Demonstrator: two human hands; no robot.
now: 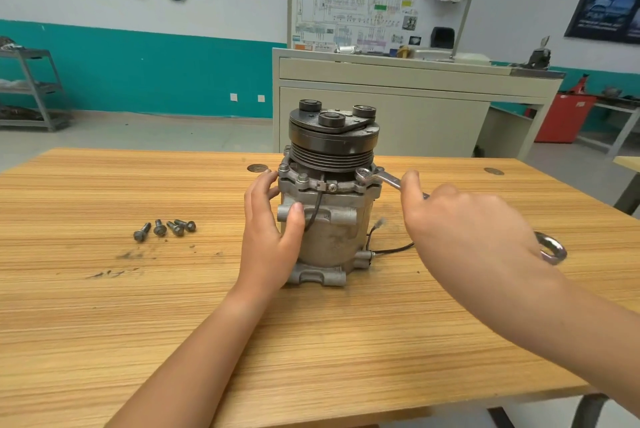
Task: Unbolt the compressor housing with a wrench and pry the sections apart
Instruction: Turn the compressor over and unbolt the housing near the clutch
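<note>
A grey metal compressor (330,230) stands upright on the wooden table (173,306), its black pulley (333,136) on top. My left hand (270,230) grips the left side of the housing, thumb across the front. My right hand (467,230) holds a silver combination wrench (384,178). The wrench's ring end sits on a bolt at the right of the upper flange, and its open end (553,249) sticks out past my wrist. Two bolts (293,173) still stand in the flange on the left. Several removed bolts (165,228) lie on the table to the left.
A black wire (391,249) runs from the compressor's base onto the table at the right. Behind the table stand a beige cabinet (398,108) with a wiring-diagram board, a grey shelf rack (31,91) at far left and a red box (564,117) at right.
</note>
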